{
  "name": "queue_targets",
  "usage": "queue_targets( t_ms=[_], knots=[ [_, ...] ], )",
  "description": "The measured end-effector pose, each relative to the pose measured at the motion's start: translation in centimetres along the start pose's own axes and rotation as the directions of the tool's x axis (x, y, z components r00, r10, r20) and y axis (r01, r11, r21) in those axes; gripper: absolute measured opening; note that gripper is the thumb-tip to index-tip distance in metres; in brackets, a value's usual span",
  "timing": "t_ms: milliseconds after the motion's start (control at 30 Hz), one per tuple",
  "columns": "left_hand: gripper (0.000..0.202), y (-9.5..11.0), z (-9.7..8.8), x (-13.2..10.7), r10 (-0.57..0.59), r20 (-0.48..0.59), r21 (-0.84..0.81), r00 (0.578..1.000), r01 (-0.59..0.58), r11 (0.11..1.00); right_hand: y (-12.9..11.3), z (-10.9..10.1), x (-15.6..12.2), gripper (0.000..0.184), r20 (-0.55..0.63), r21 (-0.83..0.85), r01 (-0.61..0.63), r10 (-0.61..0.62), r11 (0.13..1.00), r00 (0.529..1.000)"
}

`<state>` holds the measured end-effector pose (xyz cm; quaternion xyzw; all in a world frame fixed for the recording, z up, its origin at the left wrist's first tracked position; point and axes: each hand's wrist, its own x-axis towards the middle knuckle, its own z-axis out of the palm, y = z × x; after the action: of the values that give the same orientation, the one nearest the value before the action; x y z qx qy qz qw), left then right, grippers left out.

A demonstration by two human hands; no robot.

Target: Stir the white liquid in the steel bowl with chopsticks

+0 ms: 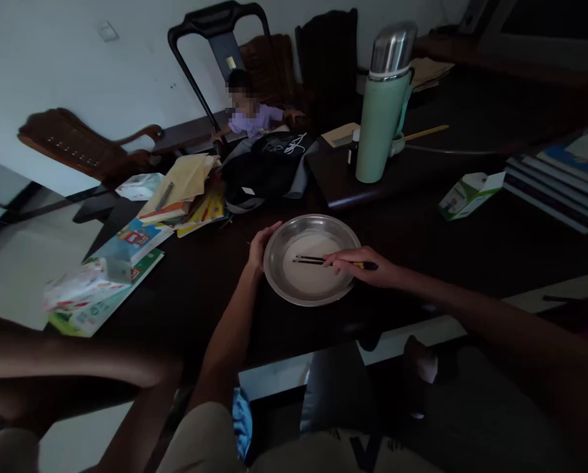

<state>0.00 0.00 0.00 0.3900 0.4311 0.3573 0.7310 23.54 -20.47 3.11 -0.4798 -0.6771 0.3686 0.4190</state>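
On the dark table (402, 236), the metal bowl (309, 301), held at its left edge by the left hand (261, 247), looks stiff but its pale liquid (312, 279) likely sloshes, so opposite rims suit gripping, while the right hand (360, 263) grasps slim, probably light dark sticks (309, 262)

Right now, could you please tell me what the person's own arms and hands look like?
The left hand and right hand are both ungloved, with no watch or bracelet that I can make out. The left arm is bare up to a short beige sleeve; the right arm is bare too, fading into shadow, so its sleeve cannot be made out.
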Motion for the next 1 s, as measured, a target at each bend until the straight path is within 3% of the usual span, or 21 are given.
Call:
queue_targets(
  t_ms=[133,300,433,533,667,833,1000],
  knots=[
    [0.048,-0.6,0.1,0.3,-0.08,0.101,-0.048,0.992,0.085,0.995,0.6,-2.1,0.2,0.043,-0.095,-0.03,-0.043,0.04,0.999,0.995],
    [0.044,-0.6,-0.5,1.3,-0.19,0.054,-0.014,0.98,0.191,0.981,-0.8,-5.7,-2.3,0.047,-0.165,-0.058,-0.124,0.113,0.991,0.98],
    [0.037,-0.8,-0.9,1.5,-0.186,0.082,-0.031,0.979,0.189,0.982,-2.7,-7.1,-4.4,0.044,-0.083,-0.078,-0.172,0.165,0.982,0.983],
    [0.034,-0.9,-1.1,1.7,-0.184,0.073,-0.018,0.98,0.186,0.982,-3.5,-6.4,-4.8,0.04,0.04,-0.062,-0.158,0.16,0.986,0.986],
    [0.023,-1.1,-1.6,2.0,-0.18,0.038,-0.008,0.983,0.18,0.984,-3.0,-3.7,-3.6,0.034,0.123,0.012,-0.089,0.087,0.996,0.989],
    [0.015,-1.1,-1.6,2.1,-0.166,0.044,-0.033,0.985,0.167,0.985,-0.8,-1.0,-1.0,0.038,0.09,0.023,0.004,-0.006,1.0,0.996],
    [0.019,-0.9,-1.0,1.8,-0.194,0.003,-0.06,0.981,0.194,0.979,0.5,-1.6,0.1,0.039,-0.029,-0.034,0.013,-0.013,0.999,0.999]
  ],
)
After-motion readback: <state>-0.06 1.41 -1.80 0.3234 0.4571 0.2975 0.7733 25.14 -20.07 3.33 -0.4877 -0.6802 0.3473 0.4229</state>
